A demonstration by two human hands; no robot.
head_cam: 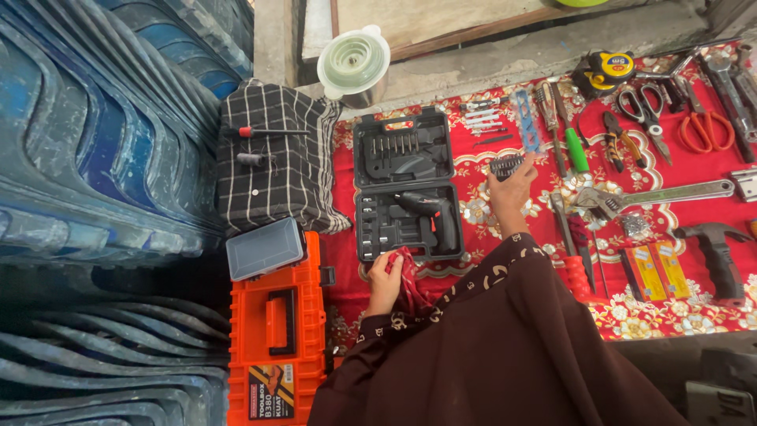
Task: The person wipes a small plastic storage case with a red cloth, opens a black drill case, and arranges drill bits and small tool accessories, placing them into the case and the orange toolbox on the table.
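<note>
A: Your left hand (384, 278) grips the red cloth (406, 272) at the open drill case (406, 188).
B: Your right hand (511, 189) clasps the bit holder (505, 166); likely wiping, so steady it.

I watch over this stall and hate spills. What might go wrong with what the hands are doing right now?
The right hand holds a small rack of bits over crowded tools; tilted, its bits might scatter on the red patterned cloth. The left hand presses a red rag at the open drill case edge; the rag may snag the case's latch or nudge it.
</note>
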